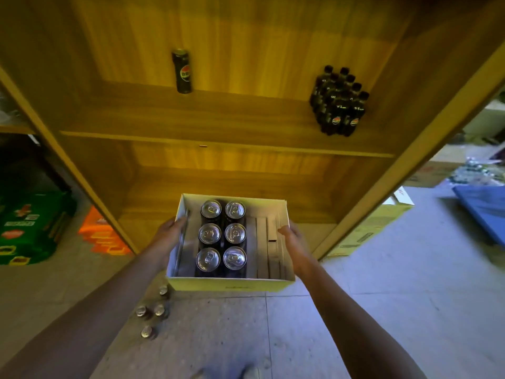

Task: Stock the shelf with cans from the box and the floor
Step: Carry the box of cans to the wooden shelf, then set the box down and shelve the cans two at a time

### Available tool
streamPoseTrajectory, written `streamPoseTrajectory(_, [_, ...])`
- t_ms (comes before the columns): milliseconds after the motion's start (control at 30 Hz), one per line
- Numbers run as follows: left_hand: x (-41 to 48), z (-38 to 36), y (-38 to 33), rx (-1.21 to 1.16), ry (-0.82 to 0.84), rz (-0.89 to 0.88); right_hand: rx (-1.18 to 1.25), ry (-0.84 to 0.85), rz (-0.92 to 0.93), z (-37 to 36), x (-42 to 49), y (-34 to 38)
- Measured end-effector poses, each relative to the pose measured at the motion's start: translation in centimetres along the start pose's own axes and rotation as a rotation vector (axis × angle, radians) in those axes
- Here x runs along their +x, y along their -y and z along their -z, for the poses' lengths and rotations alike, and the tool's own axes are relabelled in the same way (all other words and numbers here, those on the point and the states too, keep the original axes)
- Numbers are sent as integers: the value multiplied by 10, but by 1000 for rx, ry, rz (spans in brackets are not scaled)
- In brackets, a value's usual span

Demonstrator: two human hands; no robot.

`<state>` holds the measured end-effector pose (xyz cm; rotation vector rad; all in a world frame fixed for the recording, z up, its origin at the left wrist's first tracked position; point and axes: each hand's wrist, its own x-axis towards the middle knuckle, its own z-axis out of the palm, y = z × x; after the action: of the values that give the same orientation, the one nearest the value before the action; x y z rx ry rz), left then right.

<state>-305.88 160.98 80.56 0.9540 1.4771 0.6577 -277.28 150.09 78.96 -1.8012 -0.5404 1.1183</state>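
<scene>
A shallow cardboard box [229, 284] is held in front of the wooden shelf unit [218, 119], above the floor. Several black cans with silver tops [222, 237] stand in two rows in the box's left half; its right half is bare. My left hand [170, 232] grips the box's left wall and my right hand [292, 237] grips its right wall. One black can [181, 71] stands alone on the middle shelf. Several more cans [153, 313] stand on the floor below my left forearm.
A cluster of dark bottles [338, 102] stands on the same shelf at the right. Green crates [27, 228] and an orange pack [102, 233] lie at the left. A cardboard carton [369, 228] and a blue sheet [483, 206] are on the floor at right.
</scene>
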Motion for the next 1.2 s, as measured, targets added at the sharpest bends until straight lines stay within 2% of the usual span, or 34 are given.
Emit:
streamPoseTrajectory(233, [31, -17, 32, 14, 20, 27, 4, 50, 60, -3, 20, -35])
streamPoseTrajectory(367, [71, -31, 81, 30, 0, 48, -11, 37, 10, -15, 61, -82])
streamPoseTrajectory(633, [195, -72, 259, 45, -58, 46, -45, 6, -4, -47, 185, -266])
streamPoseTrajectory(933, [348, -113, 484, 34, 0, 54, -13, -11, -6, -92, 324, -501])
streamPoseTrajectory(1200, [416, -137, 599, 53, -66, 74, -39, 7, -4, -115, 385, -611])
